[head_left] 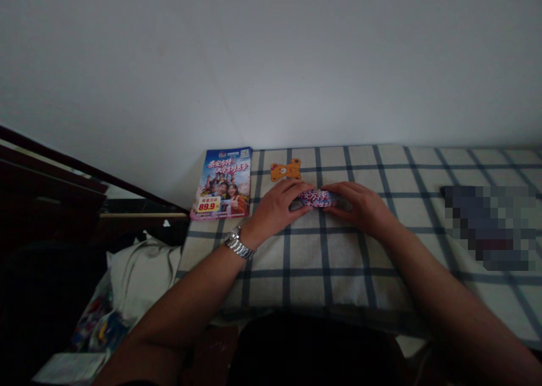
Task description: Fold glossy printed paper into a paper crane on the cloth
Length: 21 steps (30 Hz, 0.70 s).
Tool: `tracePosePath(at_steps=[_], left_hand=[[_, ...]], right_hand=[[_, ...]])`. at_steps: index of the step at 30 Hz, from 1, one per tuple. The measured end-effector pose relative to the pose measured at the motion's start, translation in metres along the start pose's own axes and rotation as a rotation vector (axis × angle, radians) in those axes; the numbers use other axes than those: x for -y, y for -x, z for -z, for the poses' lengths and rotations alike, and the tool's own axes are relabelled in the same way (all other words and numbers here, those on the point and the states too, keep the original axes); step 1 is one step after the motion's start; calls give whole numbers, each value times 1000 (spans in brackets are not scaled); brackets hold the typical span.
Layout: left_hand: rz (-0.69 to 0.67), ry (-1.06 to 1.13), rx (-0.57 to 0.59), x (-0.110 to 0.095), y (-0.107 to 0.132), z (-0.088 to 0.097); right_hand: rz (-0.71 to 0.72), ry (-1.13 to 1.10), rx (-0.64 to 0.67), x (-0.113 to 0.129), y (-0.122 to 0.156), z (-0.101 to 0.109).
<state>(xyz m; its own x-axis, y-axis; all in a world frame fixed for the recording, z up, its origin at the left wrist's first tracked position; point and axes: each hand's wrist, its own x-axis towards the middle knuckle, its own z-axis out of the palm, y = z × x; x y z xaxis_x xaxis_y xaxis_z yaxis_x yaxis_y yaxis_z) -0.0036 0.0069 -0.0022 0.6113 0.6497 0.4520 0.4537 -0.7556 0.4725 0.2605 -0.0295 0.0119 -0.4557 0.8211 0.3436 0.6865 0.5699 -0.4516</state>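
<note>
Between my two hands is a folded leaflet [317, 198], a small narrow piece with white lettering on purple-pink print. My left hand [284, 202], with a silver watch on its wrist, pinches its left end between thumb and fingers. At the right end, my right hand [358, 202] grips it the same way. The piece is just above or on the checked cloth; I cannot tell which. Left of my hands lie flat leaflets [228, 177] with similar lettering and a printed "89.9". A bear-shaped orange cutout [285, 170] lies just beyond my left hand.
The checked cloth [262, 284] covers the table, which meets a white wall [296, 64] at the back. On the right lies a dark, pixelated object [486, 225]. A white bag [141, 279] and plastic-wrapped items sit low at the left, near dark wooden furniture [42, 188].
</note>
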Motion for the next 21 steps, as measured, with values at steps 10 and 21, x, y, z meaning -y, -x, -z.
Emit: tracePosePath(at_steps=[10,21], left_hand=[[12,-16,13,-2,0,2],[-7,-32,8,0,1,0]], right_hand=[[14,25,11,0,0,0],[23,11,3,-2,1,0]])
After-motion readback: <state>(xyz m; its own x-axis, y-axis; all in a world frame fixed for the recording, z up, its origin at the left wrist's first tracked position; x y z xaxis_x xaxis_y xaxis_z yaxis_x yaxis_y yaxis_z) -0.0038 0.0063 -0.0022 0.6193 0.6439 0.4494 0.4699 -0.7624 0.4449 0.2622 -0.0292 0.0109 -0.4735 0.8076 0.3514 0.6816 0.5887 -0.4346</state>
